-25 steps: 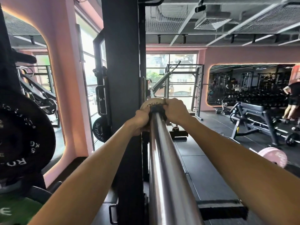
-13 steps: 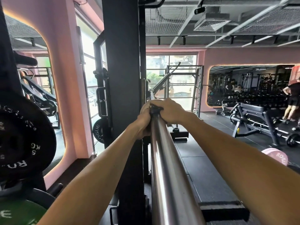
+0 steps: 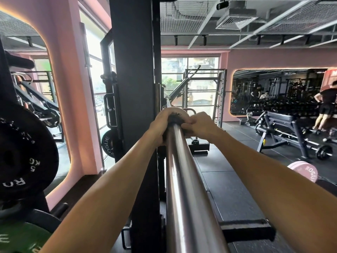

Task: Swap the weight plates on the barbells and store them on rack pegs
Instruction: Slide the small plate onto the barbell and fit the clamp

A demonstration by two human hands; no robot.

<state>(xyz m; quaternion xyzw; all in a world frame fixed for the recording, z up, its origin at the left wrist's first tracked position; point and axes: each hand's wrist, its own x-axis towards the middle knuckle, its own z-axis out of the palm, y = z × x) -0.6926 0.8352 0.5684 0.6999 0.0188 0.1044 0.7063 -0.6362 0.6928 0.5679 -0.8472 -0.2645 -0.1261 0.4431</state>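
I look straight down the long polished steel barbell sleeve [image 3: 184, 179], which runs away from me past the black steel rack upright [image 3: 135, 106]. At its far end sits a small pale pink weight plate [image 3: 179, 110], only its upper rim showing above my knuckles, with a dark collar [image 3: 175, 119] pressed against its near face.

My left hand [image 3: 157, 127] curls round the left side of the collar and plate, and my right hand [image 3: 197, 126] has its grip clenched on the collar from the right, fingers bent over it. Both hands are closed on that dark collar; whether it is locked or loosened I cannot tell.

I judge the step in hand to be working the collar on this end of the bar, which has to come free before the pale plate can slide toward me. The next move calls for a steady straight pull along the sleeve, hands level, so nothing binds.

Storage is close: a black 5 kg plate [image 3: 23, 154] hangs on the rack at my left, a green plate [image 3: 21, 236] below it.
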